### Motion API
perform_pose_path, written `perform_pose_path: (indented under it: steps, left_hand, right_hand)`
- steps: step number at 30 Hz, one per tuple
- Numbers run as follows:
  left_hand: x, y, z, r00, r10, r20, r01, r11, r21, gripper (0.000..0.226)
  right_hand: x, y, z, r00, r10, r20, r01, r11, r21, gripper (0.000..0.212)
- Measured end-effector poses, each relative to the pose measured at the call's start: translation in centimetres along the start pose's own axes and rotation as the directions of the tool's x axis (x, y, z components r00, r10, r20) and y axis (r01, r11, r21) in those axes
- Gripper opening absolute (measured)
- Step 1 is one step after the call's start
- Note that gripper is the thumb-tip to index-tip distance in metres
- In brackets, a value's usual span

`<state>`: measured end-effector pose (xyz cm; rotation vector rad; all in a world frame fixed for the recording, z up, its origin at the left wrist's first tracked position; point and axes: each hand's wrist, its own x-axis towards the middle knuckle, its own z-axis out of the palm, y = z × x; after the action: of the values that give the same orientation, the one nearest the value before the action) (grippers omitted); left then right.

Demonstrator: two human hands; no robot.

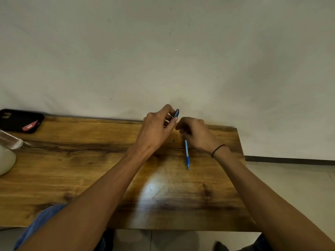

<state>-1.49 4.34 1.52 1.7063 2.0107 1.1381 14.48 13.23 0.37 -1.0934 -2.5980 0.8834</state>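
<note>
My left hand (157, 129) pinches a blue pen (176, 113) between thumb and fingers near the table's far edge. The pen's white-tipped end points up and its lower part is hidden behind my thumb. My right hand (196, 135), with a black band on its wrist, has its fingers curled and its fingertips close to my left thumb; whether it holds anything is hidden. A second blue pen (187, 155) runs from under my right hand toward me, tip nearest me. I cannot tell whether that hand grips it or it just lies on the wooden table (90, 169).
A black phone case (20, 120) lies at the table's far left corner. A clear glass item (10, 142) and a white rounded object (5, 160) sit at the left edge. A pale wall rises right behind the table. Tiled floor shows to the right.
</note>
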Motion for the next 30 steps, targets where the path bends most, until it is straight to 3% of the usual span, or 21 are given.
perform_pose_path:
  steps: [4, 11, 14, 17, 21, 24, 30]
  left_hand:
    - [0.2, -0.3, -0.1, 0.999, -0.032, -0.017, 0.032, 0.999, -0.016, 0.008]
    - [0.2, -0.4, 0.0, 0.999, -0.042, -0.008, 0.042, 0.999, -0.025, 0.007]
    - [0.2, -0.4, -0.1, 0.999, -0.049, -0.007, 0.049, 0.999, -0.022, 0.007]
    - [0.3, -0.3, -0.1, 0.999, -0.048, -0.006, 0.048, 0.999, 0.005, 0.009]
    - [0.1, -0.1, 0.0, 0.999, -0.049, 0.008, 0.049, 0.999, 0.006, 0.011]
    - [0.1, 0.0, 0.2, 0.999, -0.047, 0.012, 0.047, 0.999, 0.019, 0.013]
    - [0.1, 0.2, 0.2, 0.999, -0.042, 0.023, 0.041, 0.998, 0.041, 0.014]
  right_hand:
    - [-0.3, 0.1, 2.1, 0.995, 0.020, 0.097, -0.010, 0.995, -0.102, 0.024]
    - [-0.7, -0.4, 4.4, 0.999, -0.033, 0.018, 0.036, 0.960, -0.278, 0.007]
    - [-0.3, -0.4, 3.8, 0.999, -0.013, -0.047, 0.002, 0.975, -0.224, 0.008]
    - [0.3, -0.8, 1.6, 0.979, 0.018, -0.202, -0.021, 1.000, -0.013, 0.009]
    - [0.4, -2.4, -1.9, 0.903, 0.014, -0.430, 0.087, 0.973, 0.215, 0.011]
    - [0.3, -3.3, -3.6, 0.873, -0.068, -0.484, 0.188, 0.961, 0.204, 0.012]
    - [0.1, -3.6, -4.2, 0.890, -0.266, -0.370, 0.269, 0.962, -0.044, 0.014]
